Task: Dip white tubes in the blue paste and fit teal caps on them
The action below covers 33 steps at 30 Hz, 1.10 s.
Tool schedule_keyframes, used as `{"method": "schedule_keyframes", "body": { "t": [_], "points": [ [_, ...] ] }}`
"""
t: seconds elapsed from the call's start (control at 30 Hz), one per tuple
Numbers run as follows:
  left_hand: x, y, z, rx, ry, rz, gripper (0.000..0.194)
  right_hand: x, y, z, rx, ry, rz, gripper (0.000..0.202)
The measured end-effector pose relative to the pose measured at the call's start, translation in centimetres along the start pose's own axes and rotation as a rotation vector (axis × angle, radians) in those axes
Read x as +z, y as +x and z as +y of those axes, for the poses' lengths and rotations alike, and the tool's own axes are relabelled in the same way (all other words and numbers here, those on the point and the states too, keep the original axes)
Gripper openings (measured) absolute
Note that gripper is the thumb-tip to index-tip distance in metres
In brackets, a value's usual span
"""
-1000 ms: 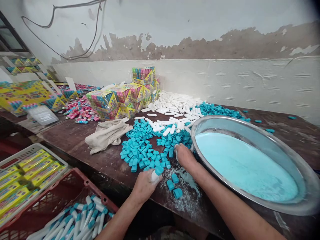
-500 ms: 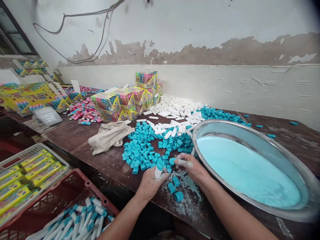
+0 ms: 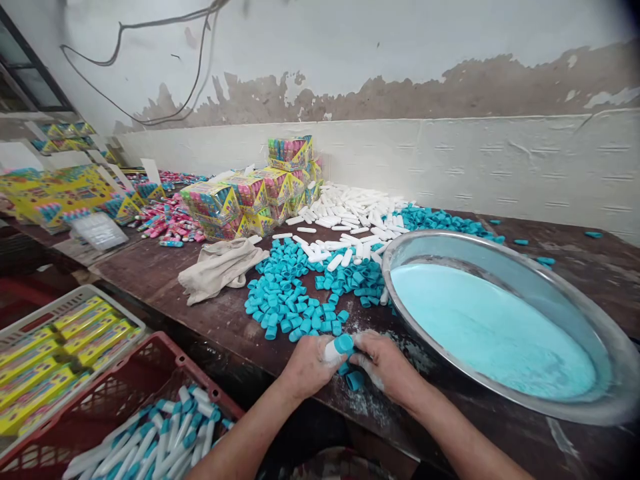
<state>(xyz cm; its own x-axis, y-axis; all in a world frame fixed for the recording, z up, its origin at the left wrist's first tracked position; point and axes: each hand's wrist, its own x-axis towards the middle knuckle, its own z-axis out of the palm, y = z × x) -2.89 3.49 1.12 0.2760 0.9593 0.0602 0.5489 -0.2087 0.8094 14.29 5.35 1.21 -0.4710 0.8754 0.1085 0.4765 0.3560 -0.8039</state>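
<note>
Near the table's front edge, my left hand (image 3: 311, 365) is closed around a white plastic tube (image 3: 331, 352). A blue cap (image 3: 343, 344) sits at the tube's upper end, tilted toward my right hand. My right hand (image 3: 384, 365) is closed, its fingertips pressed against that blue end; whether a second cap is in its fingers is hidden. Under my hands lie loose blue caps (image 3: 355, 381), partly covered. Just beyond spreads a pile of blue caps (image 3: 300, 303), with a heap of white tubes (image 3: 350, 217) behind it.
A metal basin (image 3: 400, 307) of pale blue liquid or powder stands at right. A cloth (image 3: 215, 270) and packed display boxes (image 3: 213, 203) are at left. Below the table edge are a red crate (image 3: 165, 353) of capped tubes and a white crate (image 3: 95, 293) of yellow boxes.
My hands have come together, and the tube has tilted rightward. My right hand has moved from beside the cap pile, with a blue cap in its fingers, to the tube's end. The view has shifted slightly.
</note>
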Motion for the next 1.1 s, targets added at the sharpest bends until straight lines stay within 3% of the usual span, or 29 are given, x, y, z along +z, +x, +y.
{"method": "schedule_keyframes", "body": {
  "t": [0.07,0.2,0.3,0.43,0.57,0.7,0.8,0.93,1.03,1.1],
  "points": [
    [0.1,0.0,-0.3,-0.009,0.027,0.017,0.026,-0.2,-0.1,-0.1,0.071,0.049,0.004,0.005],
    [0.1,-0.5,-1.3,-0.070,0.203,0.010,0.024,-0.7,-0.6,-0.2,0.246,0.574,0.029,0.019],
    [0.1,-1.0,-1.7,-0.118,0.334,-0.029,0.023,-0.9,-1.2,-0.7,0.260,0.749,0.149,0.022],
    [0.5,-1.1,-1.3,-0.133,0.460,-0.083,0.022,-0.2,-1.6,-1.2,0.281,0.704,0.233,0.023],
    [0.8,-1.2,-0.7,-0.116,0.521,-0.130,0.025,0.2,-1.7,-0.9,0.272,0.648,0.072,0.027],
    [0.7,-1.3,-0.3,-0.088,0.559,-0.189,0.024,-0.8,-1.7,-1.1,0.248,0.516,-0.062,0.023],
    [0.7,-1.4,-0.2,-0.058,0.576,-0.217,0.018,-1.2,-1.7,-1.7,0.306,0.495,-0.154,0.021],
    [1.3,-1.4,-0.3,-0.045,0.578,-0.222,0.014,-0.4,-1.7,-1.8,0.336,0.513,-0.122,0.019],
    [1.6,-1.9,-0.2,-0.054,0.560,-0.198,0.015,0.8,-1.9,-2.0,0.225,0.412,-0.069,0.015],
    [0.9,-2.9,-0.1,-0.070,0.537,-0.204,0.015,1.5,-2.1,-2.3,0.157,0.344,-0.093,0.013]
  ]
}}
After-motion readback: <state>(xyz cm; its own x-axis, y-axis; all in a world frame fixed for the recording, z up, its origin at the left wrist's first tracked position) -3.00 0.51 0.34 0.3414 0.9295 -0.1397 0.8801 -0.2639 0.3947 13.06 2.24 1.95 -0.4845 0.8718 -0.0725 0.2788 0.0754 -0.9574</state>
